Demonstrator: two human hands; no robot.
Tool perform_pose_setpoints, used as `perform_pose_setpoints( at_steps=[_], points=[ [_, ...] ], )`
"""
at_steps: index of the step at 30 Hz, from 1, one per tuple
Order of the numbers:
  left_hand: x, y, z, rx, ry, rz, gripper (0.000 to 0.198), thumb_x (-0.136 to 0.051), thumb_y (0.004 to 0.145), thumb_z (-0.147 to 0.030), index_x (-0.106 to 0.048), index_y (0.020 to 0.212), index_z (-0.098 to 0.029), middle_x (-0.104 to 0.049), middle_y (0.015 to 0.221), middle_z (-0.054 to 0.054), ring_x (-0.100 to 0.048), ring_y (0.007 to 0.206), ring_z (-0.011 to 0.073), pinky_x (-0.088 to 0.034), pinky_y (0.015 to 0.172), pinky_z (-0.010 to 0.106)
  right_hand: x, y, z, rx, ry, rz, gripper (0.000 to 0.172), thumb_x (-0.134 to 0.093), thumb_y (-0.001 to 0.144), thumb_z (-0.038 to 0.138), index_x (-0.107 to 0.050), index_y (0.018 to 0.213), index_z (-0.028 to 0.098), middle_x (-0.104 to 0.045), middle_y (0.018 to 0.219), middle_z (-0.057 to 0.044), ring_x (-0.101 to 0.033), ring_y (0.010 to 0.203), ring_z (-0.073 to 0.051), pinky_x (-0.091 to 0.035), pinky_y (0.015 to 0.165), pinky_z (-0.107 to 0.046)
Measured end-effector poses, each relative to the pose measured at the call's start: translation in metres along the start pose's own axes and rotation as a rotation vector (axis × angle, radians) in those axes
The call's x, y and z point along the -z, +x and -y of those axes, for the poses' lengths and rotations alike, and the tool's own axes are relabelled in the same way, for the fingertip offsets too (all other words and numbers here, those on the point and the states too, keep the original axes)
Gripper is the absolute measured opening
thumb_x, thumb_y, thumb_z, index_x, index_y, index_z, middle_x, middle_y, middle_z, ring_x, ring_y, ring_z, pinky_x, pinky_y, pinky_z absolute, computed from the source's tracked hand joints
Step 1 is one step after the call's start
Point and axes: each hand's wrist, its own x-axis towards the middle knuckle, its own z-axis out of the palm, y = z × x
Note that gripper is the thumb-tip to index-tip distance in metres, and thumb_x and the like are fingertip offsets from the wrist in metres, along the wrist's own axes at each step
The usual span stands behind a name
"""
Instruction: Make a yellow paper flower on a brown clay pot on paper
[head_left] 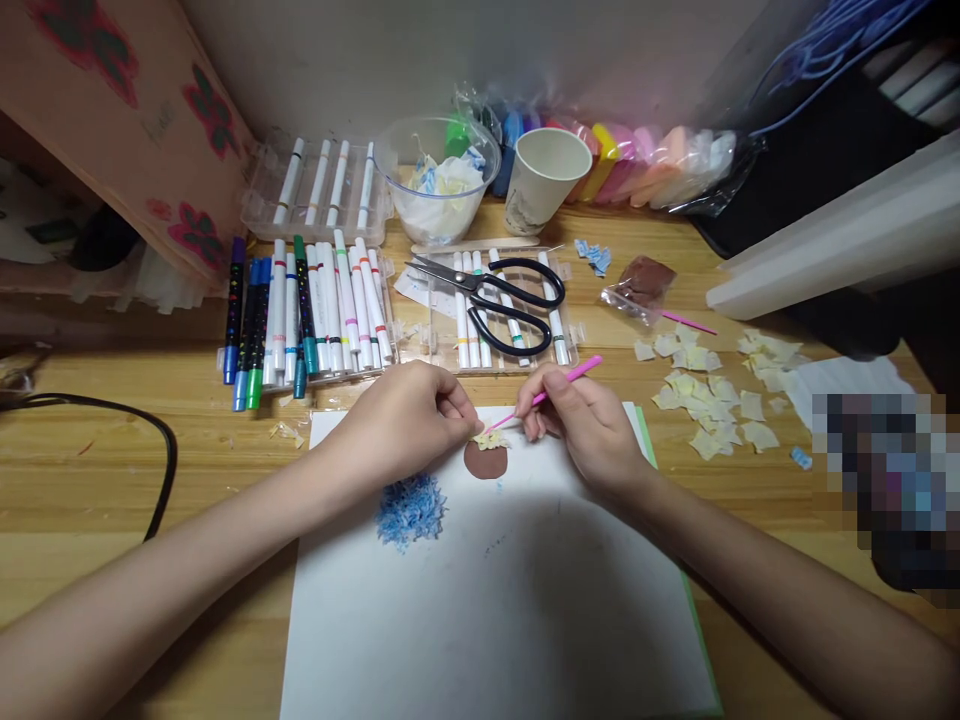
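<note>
Behind, bowl holds scraps; right hand grasps pink stick, left hand pinches paper.

Hidden areas
Pixelated patch is masking the right side; left hand is partly covering the yellow scrap.

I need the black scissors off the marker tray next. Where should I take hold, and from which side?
Set the grip on the two black handle loops of the scissors, coming from the right and above. They lie flat across the clear marker tray, loops to the right, blades pointing left. The right hand, nearest, is holding a pink stick.
</note>
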Motion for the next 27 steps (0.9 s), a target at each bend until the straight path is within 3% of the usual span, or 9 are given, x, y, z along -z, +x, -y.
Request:
perform_pose_setpoints(
  at_steps=[9, 16, 22, 27],
  points=[
    [0.002, -0.001, 0.001, 0.003, 0.018, -0.022, 0.016, -0.057, 0.068, -0.028, -0.067, 0.071, -0.017, -0.067, 0.068, 0.003, -0.056, 0.057, 0.0127, -0.037, 0.050, 0.024, 0.000, 0.000, 0.000, -0.004, -0.012, -0.030, 0.044, -0.040, 0.091, 0.049, -0.061, 0.070, 0.017, -0.051, 0.054, 0.001, -0.047, 0.051, -0.010, -0.037, 0.049, -0.023],
    [0.011, -0.002, -0.008, 0.036, -0.176, 0.178, 0.021, -0.060, 0.071, -0.036, -0.067, 0.072, -0.016, -0.064, 0.065, 0.001, -0.049, 0.051, 0.0092, -0.033, 0.045, 0.022, 0.001, -0.001, -0.001, -0.005, -0.016, -0.028, 0.043, -0.039, 0.091, 0.049, -0.060, 0.071, 0.017, -0.052, 0.055, 0.000, -0.047, 0.052, -0.010, -0.037, 0.050, -0.024],
    [0.004, -0.001, -0.006, 0.028, -0.110, 0.089, 0.014, -0.061, 0.070, -0.029, -0.066, 0.071, -0.016, -0.060, 0.056, 0.000, -0.045, 0.045, 0.0082, -0.033, 0.043, 0.021, 0.000, -0.001, -0.001, -0.002, -0.030, -0.025, 0.044, -0.039, 0.091, 0.049, -0.061, 0.070, 0.017, -0.052, 0.054, 0.001, -0.047, 0.052, -0.010, -0.037, 0.050, -0.023],
    [0.000, 0.000, -0.002, -0.010, -0.044, 0.057, 0.013, -0.058, 0.071, -0.027, -0.066, 0.071, -0.017, -0.064, 0.060, 0.001, -0.048, 0.047, 0.0087, -0.035, 0.046, 0.023, 0.000, -0.001, 0.002, 0.012, -0.020, -0.030, 0.043, -0.039, 0.091, 0.048, -0.061, 0.069, 0.018, -0.051, 0.054, 0.001, -0.047, 0.051, -0.011, -0.036, 0.049, -0.024]
  ],
)
